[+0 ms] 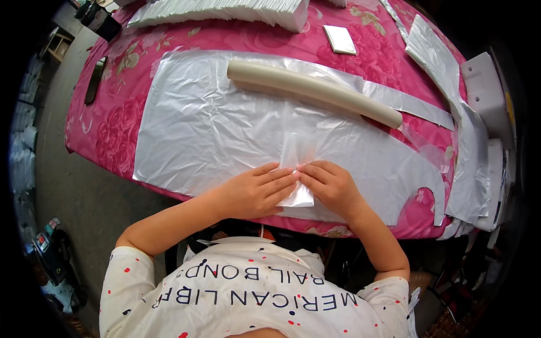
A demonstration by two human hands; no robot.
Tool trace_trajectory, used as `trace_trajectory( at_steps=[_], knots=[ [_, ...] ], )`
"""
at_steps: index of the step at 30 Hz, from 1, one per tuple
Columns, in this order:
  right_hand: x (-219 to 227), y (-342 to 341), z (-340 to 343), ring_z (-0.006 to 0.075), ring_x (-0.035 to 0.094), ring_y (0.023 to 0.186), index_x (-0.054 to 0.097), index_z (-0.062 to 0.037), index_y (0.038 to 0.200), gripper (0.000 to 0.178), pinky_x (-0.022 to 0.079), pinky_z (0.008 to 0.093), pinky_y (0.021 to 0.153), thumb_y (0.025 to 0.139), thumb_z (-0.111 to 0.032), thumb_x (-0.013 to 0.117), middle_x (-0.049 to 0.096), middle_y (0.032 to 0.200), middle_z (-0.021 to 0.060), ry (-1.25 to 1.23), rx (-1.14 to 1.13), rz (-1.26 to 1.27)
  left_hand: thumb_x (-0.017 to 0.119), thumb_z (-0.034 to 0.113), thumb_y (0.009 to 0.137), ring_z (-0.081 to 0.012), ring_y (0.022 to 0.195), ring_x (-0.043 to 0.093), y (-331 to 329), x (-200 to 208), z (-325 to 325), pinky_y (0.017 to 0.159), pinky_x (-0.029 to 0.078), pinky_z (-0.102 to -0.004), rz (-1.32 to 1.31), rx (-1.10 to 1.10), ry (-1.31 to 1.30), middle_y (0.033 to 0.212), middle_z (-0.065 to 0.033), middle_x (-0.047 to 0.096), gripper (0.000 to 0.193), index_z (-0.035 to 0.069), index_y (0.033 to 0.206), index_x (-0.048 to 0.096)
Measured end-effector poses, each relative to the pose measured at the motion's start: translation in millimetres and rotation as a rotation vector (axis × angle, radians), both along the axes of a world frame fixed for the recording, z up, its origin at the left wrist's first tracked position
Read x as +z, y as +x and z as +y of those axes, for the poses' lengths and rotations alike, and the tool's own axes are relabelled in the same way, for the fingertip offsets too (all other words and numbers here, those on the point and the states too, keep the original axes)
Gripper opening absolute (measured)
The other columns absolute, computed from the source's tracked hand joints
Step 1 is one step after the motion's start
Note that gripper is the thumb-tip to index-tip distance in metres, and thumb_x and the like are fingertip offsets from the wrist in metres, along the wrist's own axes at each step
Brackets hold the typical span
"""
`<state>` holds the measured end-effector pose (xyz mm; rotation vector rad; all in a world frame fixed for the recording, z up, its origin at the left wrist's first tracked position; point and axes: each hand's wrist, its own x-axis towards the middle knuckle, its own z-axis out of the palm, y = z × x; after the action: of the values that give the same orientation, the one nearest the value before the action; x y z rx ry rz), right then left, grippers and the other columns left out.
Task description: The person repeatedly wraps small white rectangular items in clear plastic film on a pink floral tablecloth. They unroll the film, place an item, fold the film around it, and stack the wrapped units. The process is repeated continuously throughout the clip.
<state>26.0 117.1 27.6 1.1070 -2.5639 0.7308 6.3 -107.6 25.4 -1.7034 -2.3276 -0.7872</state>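
Small clear plastic bag: lies on the large plastic sheet, below the cream roll, at the counter near edge. Pinned by left hand and right hand, fingers flat, unclenched. Best smoothed outward evenly, edges kept aligned.

A table with a pink flowered cloth carries a wide plastic sheet, a cream roll and stacked white packets.
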Motion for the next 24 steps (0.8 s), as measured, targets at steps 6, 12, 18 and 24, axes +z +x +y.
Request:
trace_trajectory(
  at_steps=[6, 12, 18, 24],
  knots=[
    [-5, 7, 0, 0.0217, 0.060, 0.081, 0.065, -0.0054, 0.090, 0.026, 0.051, 0.0315, 0.069, 0.064, -0.006, 0.063, 0.063, 0.092, 0.0044, -0.064, -0.098, -0.045, 0.062, 0.004, 0.064, -0.0217, 0.105, 0.057, 1, -9, -3, 0.091, 0.042, -0.0366, -0.114, 0.079, -0.007, 0.117, -0.0102, 0.058, 0.053, 0.003, 0.117, 0.055],
    [-3, -1, 2, 0.0220, 0.058, 0.066, 0.067, -0.0066, 0.090, 0.020, 0.048, 0.0322, 0.060, 0.070, -0.005, 0.065, 0.063, 0.077, 0.0053, -0.246, -0.208, -0.195, 0.060, 0.000, 0.071, -0.0211, 0.093, 0.061, -2, -10, 2, 0.077, 0.046, -0.0324, -0.372, 0.250, 0.085, 0.098, -0.0088, 0.065, 0.046, 0.004, 0.116, 0.056],
    [16, -16, -8, 0.0224, 0.058, 0.054, 0.066, 0.0000, 0.083, 0.017, 0.044, 0.0305, 0.054, 0.082, -0.016, 0.059, 0.061, 0.064, 0.0121, -0.353, -0.598, -0.813, 0.065, 0.009, 0.078, -0.0256, 0.065, 0.063, -23, 6, 22, 0.062, 0.048, -0.0326, -0.880, 0.604, 0.142, 0.076, -0.0117, 0.067, 0.050, -0.005, 0.122, 0.047],
    [24, -37, -7, 0.0152, 0.062, 0.055, 0.064, 0.0027, 0.078, 0.023, 0.046, 0.0275, 0.054, 0.084, -0.018, 0.056, 0.061, 0.061, 0.0087, -0.287, -0.644, -1.085, 0.067, 0.012, 0.078, -0.0226, 0.061, 0.062, -36, 8, 25, 0.061, 0.049, -0.0311, -0.967, 0.707, 0.157, 0.075, -0.0123, 0.065, 0.067, -0.007, 0.133, 0.033]
  ],
)
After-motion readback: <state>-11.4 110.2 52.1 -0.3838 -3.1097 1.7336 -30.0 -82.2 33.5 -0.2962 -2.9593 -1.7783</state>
